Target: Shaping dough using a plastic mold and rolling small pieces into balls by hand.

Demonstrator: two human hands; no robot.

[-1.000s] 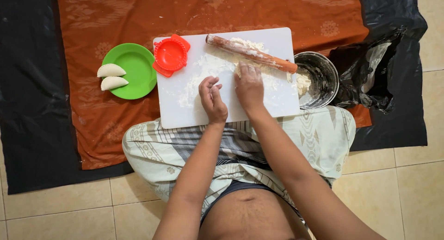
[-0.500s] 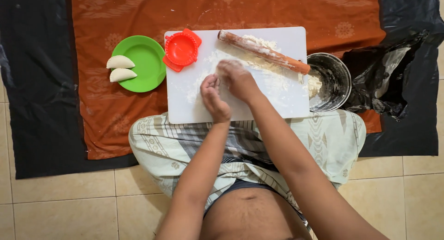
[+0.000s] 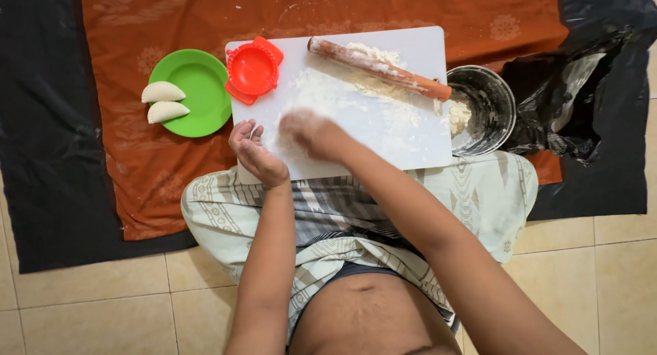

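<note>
Motion blurs right hand [image 3: 308, 133] (grip unreadable) over board [image 3: 410, 54].

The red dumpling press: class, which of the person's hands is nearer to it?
Left. The left hand lies just below the red dumpling press; the right hand, blurred, sits lower and further right on the white board.

Board [image 3: 417, 143] middle and right floured but open. Rolling pin [image 3: 380, 69] lies slantwise across the far edge; red press [image 3: 252, 69] sits on the far-left corner. Metal bowl [image 3: 487, 109] abuts the right edge; green plate [image 3: 202, 91] flanks the left.
</note>
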